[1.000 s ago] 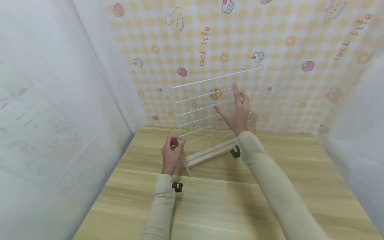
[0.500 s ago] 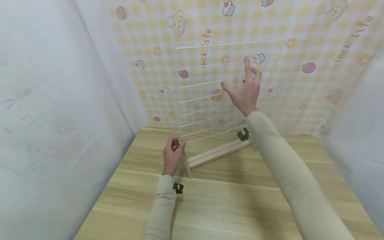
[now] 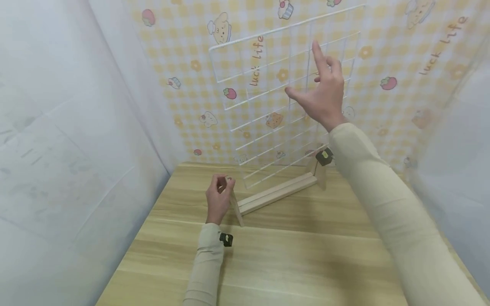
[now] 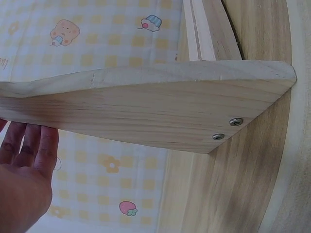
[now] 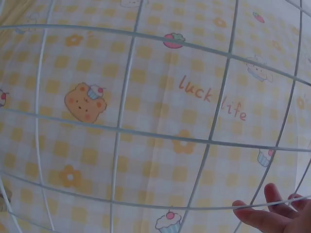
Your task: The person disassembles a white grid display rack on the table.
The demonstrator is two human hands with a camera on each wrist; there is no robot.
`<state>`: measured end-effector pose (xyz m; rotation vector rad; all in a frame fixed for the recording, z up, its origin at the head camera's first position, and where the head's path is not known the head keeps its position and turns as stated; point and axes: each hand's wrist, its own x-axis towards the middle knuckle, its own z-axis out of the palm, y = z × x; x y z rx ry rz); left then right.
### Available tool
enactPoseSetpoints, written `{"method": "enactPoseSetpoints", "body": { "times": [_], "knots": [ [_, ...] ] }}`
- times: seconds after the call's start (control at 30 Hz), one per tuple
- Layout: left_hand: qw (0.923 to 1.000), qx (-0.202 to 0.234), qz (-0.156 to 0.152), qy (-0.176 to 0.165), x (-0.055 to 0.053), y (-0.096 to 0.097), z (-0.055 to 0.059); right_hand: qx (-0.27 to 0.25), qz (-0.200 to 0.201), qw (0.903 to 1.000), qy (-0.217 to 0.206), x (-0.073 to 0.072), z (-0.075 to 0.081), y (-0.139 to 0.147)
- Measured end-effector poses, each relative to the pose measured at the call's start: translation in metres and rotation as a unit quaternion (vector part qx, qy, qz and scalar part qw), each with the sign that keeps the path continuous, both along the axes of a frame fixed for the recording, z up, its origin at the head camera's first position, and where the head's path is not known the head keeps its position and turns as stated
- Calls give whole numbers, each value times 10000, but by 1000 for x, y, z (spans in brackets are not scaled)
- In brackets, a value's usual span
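My right hand (image 3: 325, 91) holds a white wire grid panel (image 3: 268, 32) up in the air, tilted, with its left side lower. In the right wrist view, fingers (image 5: 272, 191) reach through and behind the grid's wires. Below it on the table stands a pale wooden stand, with two side boards and a long crossbar (image 3: 277, 195). My left hand (image 3: 219, 193) grips the top of the near-left side board (image 4: 146, 111), fingertips against its wood in the left wrist view. The grid's lower edge hangs above the crossbar, apart from it.
The wood-grain table (image 3: 291, 263) meets a yellow checked cloth (image 3: 191, 97) printed with cartoon figures behind. White sheets (image 3: 69, 127) hang at the left and right. Two screws (image 4: 236, 122) show near the side board's lower end. A black wrist camera (image 3: 324, 156) sits at my right cuff.
My right hand has risen, lifting the wire grid up out of the wooden stand. The grid's left edge has come away from beside my left hand. My left hand stays on the side board.
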<state>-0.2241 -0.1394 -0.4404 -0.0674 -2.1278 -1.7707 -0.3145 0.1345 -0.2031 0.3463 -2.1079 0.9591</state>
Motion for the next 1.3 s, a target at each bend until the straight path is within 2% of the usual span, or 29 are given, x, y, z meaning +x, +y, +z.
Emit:
{"method": "enactPoseSetpoints", "body": {
  "times": [0.1, 0.23, 0.47, 0.57, 0.77, 0.9, 1.1, 1.3],
  "knots": [
    [10000, 20, -16, -61, -1, -1, 0, 248, 118, 9995, -124, 1, -4, 11],
    [9999, 52, -6, -103, -2, 0, -2, 633, 156, 9975, -266, 3, -18, 28],
    [9999, 95, 20, -112, -17, -4, -25, 1342, 41, 9884, -715, 9, -50, 57],
    [9999, 101, 39, -35, -20, -6, -29, 1625, 76, 9819, -973, 11, -67, 69],
    [9998, 87, 106, 142, -19, -8, -30, 2363, 327, 9545, -1787, 15, -108, 88],
    [9996, 50, 89, 254, -19, -8, -32, 2606, 566, 9364, -2280, 17, -130, 99],
    [9993, -43, 83, 367, -20, -7, -34, 3047, 949, 9098, -2652, 21, -151, 113],
    [9994, -43, 46, 335, -20, -6, -34, 3189, 1176, 8954, -2877, 24, -165, 121]
  ]
}}
